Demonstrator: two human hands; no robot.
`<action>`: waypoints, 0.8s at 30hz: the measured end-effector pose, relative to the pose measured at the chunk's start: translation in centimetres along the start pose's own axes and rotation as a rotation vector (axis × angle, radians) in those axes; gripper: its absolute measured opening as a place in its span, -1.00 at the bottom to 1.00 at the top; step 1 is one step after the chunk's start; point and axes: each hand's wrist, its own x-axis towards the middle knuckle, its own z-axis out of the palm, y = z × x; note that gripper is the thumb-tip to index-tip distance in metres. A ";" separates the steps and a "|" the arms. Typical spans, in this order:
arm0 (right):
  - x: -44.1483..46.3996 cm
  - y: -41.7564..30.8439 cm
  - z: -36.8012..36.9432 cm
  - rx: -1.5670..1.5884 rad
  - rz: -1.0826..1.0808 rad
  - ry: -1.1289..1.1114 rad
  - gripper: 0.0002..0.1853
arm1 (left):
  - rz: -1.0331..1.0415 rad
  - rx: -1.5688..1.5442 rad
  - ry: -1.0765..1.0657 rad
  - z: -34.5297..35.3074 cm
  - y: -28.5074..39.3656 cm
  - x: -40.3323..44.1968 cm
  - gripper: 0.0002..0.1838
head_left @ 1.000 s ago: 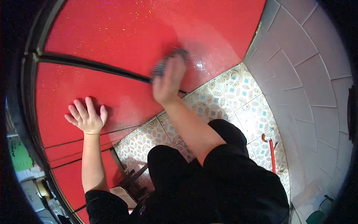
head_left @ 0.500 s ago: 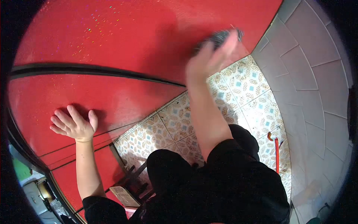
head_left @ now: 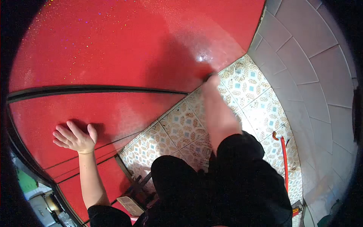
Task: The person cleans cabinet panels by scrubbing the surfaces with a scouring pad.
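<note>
My left hand (head_left: pixel 77 138) lies flat on the lower red panel (head_left: pixel 121 109), fingers spread, holding nothing. My right hand (head_left: pixel 212 85) is smeared by motion near the lower right edge of the upper red panel (head_left: pixel 113 45), above the floor tiles. A small piece of a dark object (head_left: pixel 207 77) shows at its fingertips; the rest of it is hidden. A black strip (head_left: pixel 102 89) divides the two panels. Wet shine shows on the upper panel near my right hand.
Patterned floor tiles (head_left: pixel 185 123) lie below the panels. A grey tiled wall (head_left: pixel 298 56) curves up on the right. A red hose or rod (head_left: pixel 285 162) is on the floor beside it. A small wooden stool (head_left: pixel 130 206) stands near my left knee.
My right hand has swung from the upper panel down and back toward my body, and the dark object is now mostly hidden. My left hand stays on the lower panel.
</note>
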 end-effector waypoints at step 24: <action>-28.9 -8.2 5.1 -0.237 -0.338 -0.494 -0.66 | -0.123 -0.260 -0.044 -2.0 0.9 1.4 -0.43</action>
